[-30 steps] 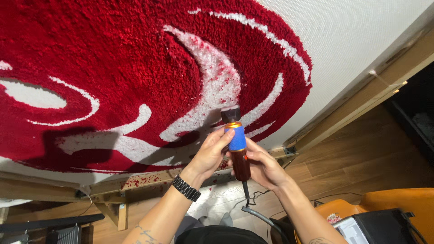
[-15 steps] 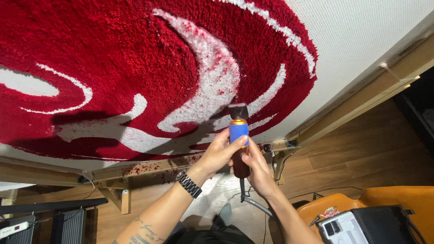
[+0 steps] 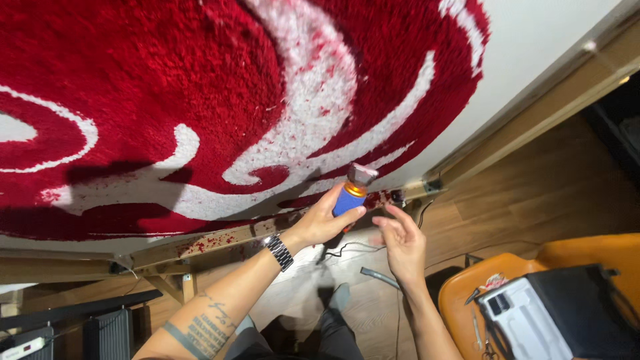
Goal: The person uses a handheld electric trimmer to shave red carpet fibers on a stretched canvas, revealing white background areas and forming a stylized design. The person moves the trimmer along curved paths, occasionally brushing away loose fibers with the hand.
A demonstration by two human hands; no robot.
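My left hand (image 3: 323, 219) grips a corded trimmer (image 3: 352, 193) by its blue collar, the head pointing up at the lower edge of a red and white tufted rug (image 3: 200, 100) stretched on a wooden frame (image 3: 200, 243). A black watch sits on that wrist. My right hand (image 3: 400, 240) hovers just right of the tool, fingers spread and blurred, holding nothing. The tool's cord (image 3: 373, 273) hangs down toward the floor between my hands.
An orange chair (image 3: 507, 287) at the lower right carries a white and black device (image 3: 547, 313) and small tools. Wooden flooring (image 3: 533, 193) runs along the right. Red fluff lies on the frame's lower bar. A dark radiator-like unit (image 3: 100, 333) stands at the lower left.
My right hand has let go of the trimmer and moved off to the right. The left hand alone holds it now, and the view has closed in on the rug.
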